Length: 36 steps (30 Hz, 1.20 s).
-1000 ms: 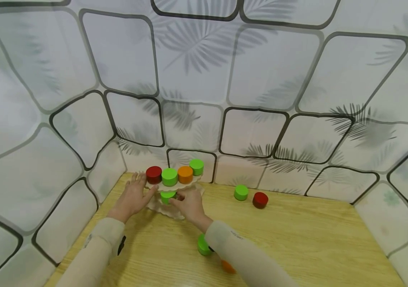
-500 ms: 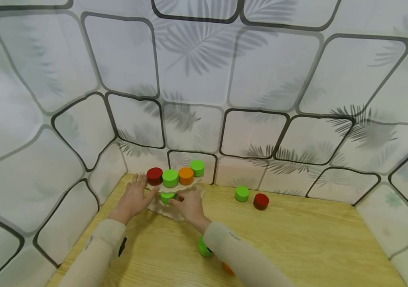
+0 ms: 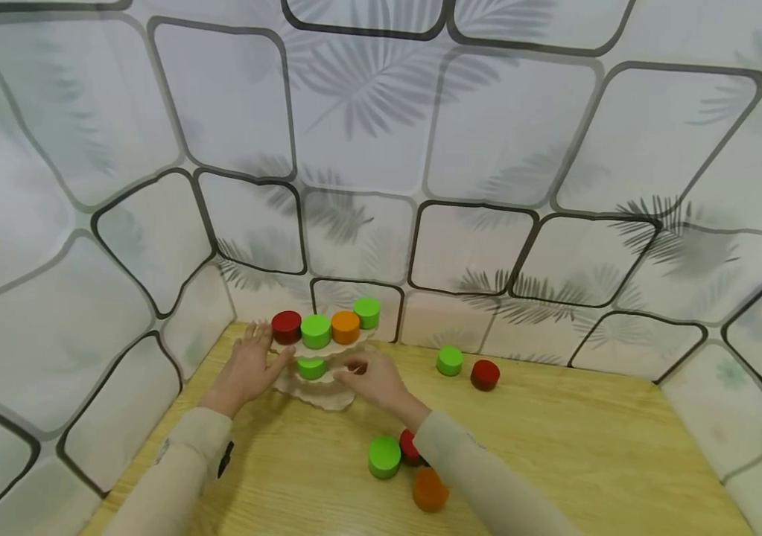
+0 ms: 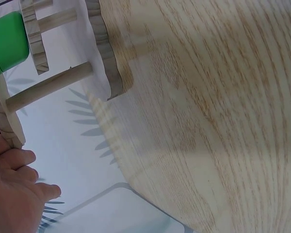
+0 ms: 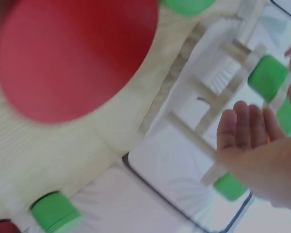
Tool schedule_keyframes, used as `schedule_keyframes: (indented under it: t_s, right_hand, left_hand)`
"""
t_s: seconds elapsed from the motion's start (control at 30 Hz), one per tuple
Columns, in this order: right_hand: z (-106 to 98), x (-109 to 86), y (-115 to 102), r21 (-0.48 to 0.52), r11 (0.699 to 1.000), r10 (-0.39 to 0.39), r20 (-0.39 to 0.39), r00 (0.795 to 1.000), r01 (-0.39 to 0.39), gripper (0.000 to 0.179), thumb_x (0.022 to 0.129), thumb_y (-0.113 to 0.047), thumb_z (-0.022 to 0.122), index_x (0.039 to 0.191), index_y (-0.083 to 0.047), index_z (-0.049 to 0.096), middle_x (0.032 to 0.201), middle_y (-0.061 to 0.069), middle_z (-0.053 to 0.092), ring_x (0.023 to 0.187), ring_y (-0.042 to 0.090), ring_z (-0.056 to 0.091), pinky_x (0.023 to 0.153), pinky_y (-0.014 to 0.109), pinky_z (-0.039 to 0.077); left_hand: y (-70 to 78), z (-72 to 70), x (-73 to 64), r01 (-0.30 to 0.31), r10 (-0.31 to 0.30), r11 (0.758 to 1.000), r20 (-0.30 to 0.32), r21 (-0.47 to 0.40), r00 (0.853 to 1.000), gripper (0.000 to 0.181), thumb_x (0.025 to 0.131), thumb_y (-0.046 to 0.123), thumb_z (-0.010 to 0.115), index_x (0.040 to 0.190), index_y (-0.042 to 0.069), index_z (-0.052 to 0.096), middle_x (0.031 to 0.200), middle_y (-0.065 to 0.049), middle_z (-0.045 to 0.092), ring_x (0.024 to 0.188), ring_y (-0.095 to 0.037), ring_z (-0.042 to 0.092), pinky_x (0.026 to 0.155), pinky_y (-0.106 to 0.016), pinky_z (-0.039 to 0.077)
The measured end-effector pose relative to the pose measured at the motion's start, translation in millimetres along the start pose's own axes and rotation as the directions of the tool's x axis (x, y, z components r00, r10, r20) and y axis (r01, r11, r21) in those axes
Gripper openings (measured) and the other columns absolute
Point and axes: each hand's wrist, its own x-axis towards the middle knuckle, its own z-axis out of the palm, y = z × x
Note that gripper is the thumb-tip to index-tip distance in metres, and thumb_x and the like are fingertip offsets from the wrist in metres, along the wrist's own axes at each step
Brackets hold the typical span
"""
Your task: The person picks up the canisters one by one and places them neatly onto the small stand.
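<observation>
A wooden stand [image 3: 327,398] with wavy-edged tiers is near the back left corner of the table. Along its upper tier are a red cylinder block [image 3: 287,326], a green one [image 3: 316,331], an orange one [image 3: 345,327] and another green one [image 3: 367,313] at the right end. Below that tier, a green cylinder block [image 3: 310,368] rests on a small inner ledge. My left hand [image 3: 251,368] holds the upper tier's left end, thumb at its front edge. Just right of the lower green block is my right hand [image 3: 377,380], fingers loosely bent with nothing in them.
Nearer me lie a green block [image 3: 384,457], a red block [image 3: 410,448] partly behind the right sleeve, and an orange block [image 3: 430,489]. A green block [image 3: 449,361] and a red one [image 3: 485,375] sit by the back wall [image 3: 474,246], which is patterned cloth.
My right hand has let go of the lower green block and drawn back to the right. Its sleeve uncovers the red and orange blocks. My left hand stays in place.
</observation>
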Motion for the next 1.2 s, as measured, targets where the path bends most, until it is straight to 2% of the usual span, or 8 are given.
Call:
schedule_keyframes:
  t_s: [0.17,0.43,0.63,0.83,1.0,1.2]
  right_hand:
    - [-22,-10.5,13,0.036,0.999,0.008,0.082,0.997,-0.011,0.039,0.097,-0.034,0.074,0.128,-0.01,0.075,0.124,0.006,0.075,0.114,0.025,0.068,0.094,0.039,0.059]
    - [-51,-31.2,33,0.1,0.995,-0.018,0.173,0.985,0.001,0.043,0.101,-0.028,0.072,0.14,-0.009,0.068,0.139,0.016,0.069,0.126,0.032,0.065,0.102,0.046,0.057]
    - [-70,-48.5,49,0.147,0.989,-0.018,0.211,0.977,-0.014,0.051,0.101,-0.029,0.073,0.146,-0.007,0.063,0.144,0.018,0.066,0.132,0.033,0.063,0.107,0.049,0.054]
    - [-81,-65.5,63,0.175,0.984,-0.026,0.245,0.969,-0.018,0.054,0.101,-0.028,0.073,0.148,-0.004,0.06,0.147,0.022,0.062,0.135,0.039,0.06,0.11,0.053,0.052]
    - [-83,-78.5,76,0.177,0.984,-0.028,0.276,0.961,-0.023,0.051,0.102,-0.027,0.071,0.147,-0.006,0.061,0.148,0.022,0.062,0.137,0.037,0.06,0.112,0.05,0.052]
    - [-85,-91.6,90,0.21,0.977,-0.031,0.319,0.947,-0.038,0.053,0.101,-0.022,0.072,0.147,0.002,0.059,0.147,0.025,0.062,0.137,0.044,0.059,0.113,0.052,0.05]
  left_hand:
    - [1.2,-0.4,0.3,0.003,-0.003,1.0,0.004,-0.005,1.0,0.086,0.111,0.052,0.042,0.158,-0.018,0.027,0.165,-0.038,0.027,0.157,-0.059,0.014,0.124,-0.073,0.019]
    - [2.1,-2.8,-0.2,0.009,-0.009,1.0,0.002,-0.01,1.0,0.086,0.111,0.053,0.042,0.158,-0.019,0.027,0.165,-0.039,0.028,0.156,-0.059,0.014,0.124,-0.073,0.018]
    - [2.0,-1.3,0.3,0.01,-0.01,1.0,0.002,0.006,1.0,0.087,0.111,0.054,0.042,0.158,-0.017,0.028,0.165,-0.038,0.029,0.157,-0.058,0.014,0.125,-0.073,0.019]
    - [0.4,-2.1,-0.7,0.008,-0.008,0.997,-0.004,0.078,1.0,0.087,0.11,0.057,0.041,0.157,-0.016,0.032,0.164,-0.036,0.032,0.156,-0.058,0.018,0.124,-0.074,0.019]
    - [0.1,-2.5,-0.5,0.007,-0.005,0.989,-0.013,0.148,1.0,0.087,0.11,0.06,0.039,0.158,-0.013,0.035,0.164,-0.034,0.034,0.156,-0.057,0.02,0.123,-0.076,0.017]
    - [1.3,-2.8,0.6,0.011,-0.007,0.982,-0.022,0.187,1.0,0.087,0.11,0.061,0.037,0.159,-0.011,0.035,0.165,-0.033,0.035,0.156,-0.056,0.022,0.124,-0.075,0.017]
